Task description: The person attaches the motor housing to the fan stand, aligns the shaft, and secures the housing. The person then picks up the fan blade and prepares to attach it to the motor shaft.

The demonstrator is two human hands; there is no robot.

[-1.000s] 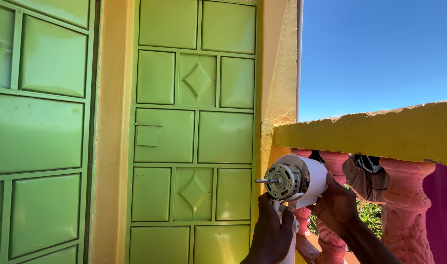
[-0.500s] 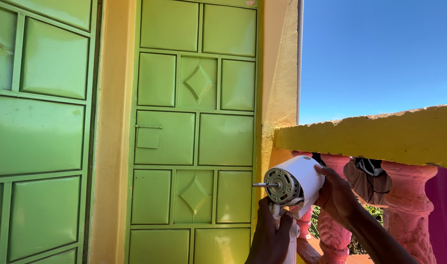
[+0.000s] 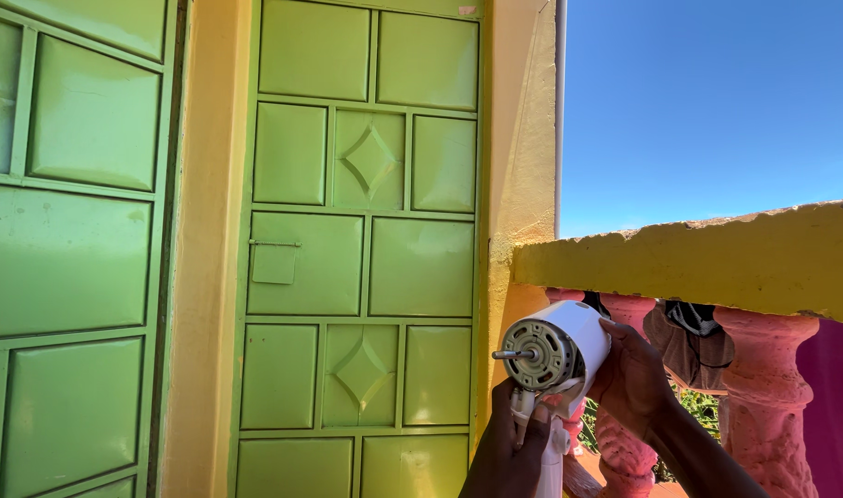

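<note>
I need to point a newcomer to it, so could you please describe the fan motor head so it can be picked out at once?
Start at the yellow railing right of the green door. Below its left end, the left hand and right hand hold the fan motor head. Only it is white, with a round metal motor face and stub shaft.

Fan motor head [image 3: 558,353] sits low centre-right: white housing, bare metal motor face and short shaft pointing left. Right hand [image 3: 635,378] cups the rear of the housing, fingers [image 3: 615,329] lying over its top edge. Left hand [image 3: 506,452] wraps the white stem [image 3: 551,461] just below the motor, thumb side up. Behind: green panelled metal door [image 3: 362,240] with diamond embossing, second green panel [image 3: 66,240] at far left, yellow wall [image 3: 523,138] between door and sky. Yellow rail [image 3: 698,258] tops pink balusters [image 3: 763,406]; dark cloth [image 3: 689,341] hangs between two of them.
</note>
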